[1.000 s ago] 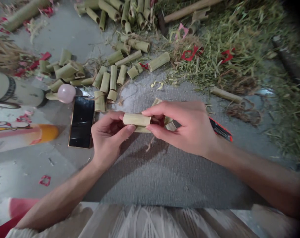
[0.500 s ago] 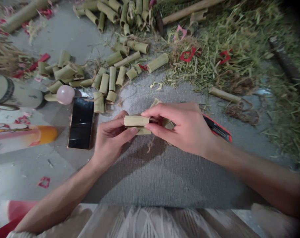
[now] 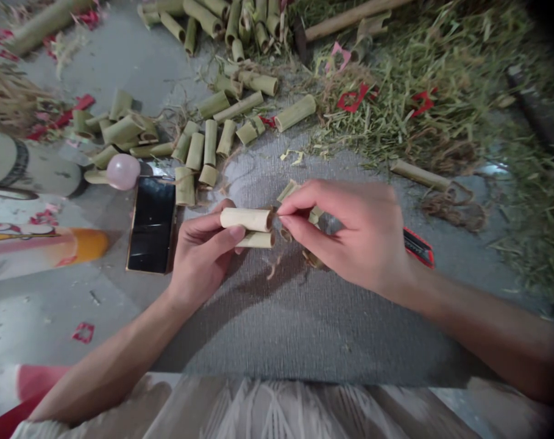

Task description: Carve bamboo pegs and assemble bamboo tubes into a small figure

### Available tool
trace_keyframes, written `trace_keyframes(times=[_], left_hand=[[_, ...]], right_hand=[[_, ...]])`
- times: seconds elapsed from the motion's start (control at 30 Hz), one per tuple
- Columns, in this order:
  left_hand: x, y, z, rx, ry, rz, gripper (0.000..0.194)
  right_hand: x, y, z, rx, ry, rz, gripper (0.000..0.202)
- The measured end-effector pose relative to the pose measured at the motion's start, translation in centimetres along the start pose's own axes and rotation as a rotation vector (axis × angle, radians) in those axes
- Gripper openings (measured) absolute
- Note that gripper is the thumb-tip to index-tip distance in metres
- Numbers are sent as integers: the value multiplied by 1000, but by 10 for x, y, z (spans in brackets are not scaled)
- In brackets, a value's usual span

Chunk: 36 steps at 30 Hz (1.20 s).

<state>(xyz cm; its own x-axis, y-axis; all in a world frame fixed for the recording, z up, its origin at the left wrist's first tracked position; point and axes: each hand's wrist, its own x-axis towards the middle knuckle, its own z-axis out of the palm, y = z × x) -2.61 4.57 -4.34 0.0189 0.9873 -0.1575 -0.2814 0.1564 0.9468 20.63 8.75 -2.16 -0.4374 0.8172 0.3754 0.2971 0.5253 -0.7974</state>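
My left hand (image 3: 201, 256) is closed around two short bamboo pieces, one pale upper piece (image 3: 247, 218) and one greener lower piece (image 3: 259, 240), held side by side above the grey tabletop (image 3: 277, 329). The thumb presses on them from the front. At their right ends my right hand (image 3: 354, 238) has thumb and forefinger pinched together. Whatever sits in that pinch is too small to make out. Behind and below the right hand, more cut bamboo (image 3: 288, 190) shows in part. A wisp of twine (image 3: 273, 267) hangs or lies under the pieces.
Left of my hands lie a phone (image 3: 152, 225), a pink ball (image 3: 123, 172) and an orange-tipped bottle (image 3: 89, 244). Cut bamboo tubes (image 3: 195, 151) are scattered beyond. Shredded green grass (image 3: 441, 73) covers the right side. A red-and-black cutter (image 3: 418, 247) lies beside my right wrist.
My right hand has let go of the upper bamboo piece and drawn right, now pinching just off its end. The left hand still holds both pieces, shifted slightly left.
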Motion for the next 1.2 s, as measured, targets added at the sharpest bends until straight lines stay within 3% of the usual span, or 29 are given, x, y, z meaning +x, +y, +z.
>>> trace_keyframes(times=[0.13,0.37,1.0,1.2], left_hand=[[0,-1,0,11,-8,8,14],[0,0,0,24,12,4,20],[-1,-7,-6,24,-98,57,6],[-3,-9,-7,50,-63,35,6]], right_hand=[[-1,1,2,-18,-18,-31,15],[-2,0,2,-118,60,-55,17],[-7,2,10,-108,14,-136,14],[-6,4,10,-83,-22,-117,16]])
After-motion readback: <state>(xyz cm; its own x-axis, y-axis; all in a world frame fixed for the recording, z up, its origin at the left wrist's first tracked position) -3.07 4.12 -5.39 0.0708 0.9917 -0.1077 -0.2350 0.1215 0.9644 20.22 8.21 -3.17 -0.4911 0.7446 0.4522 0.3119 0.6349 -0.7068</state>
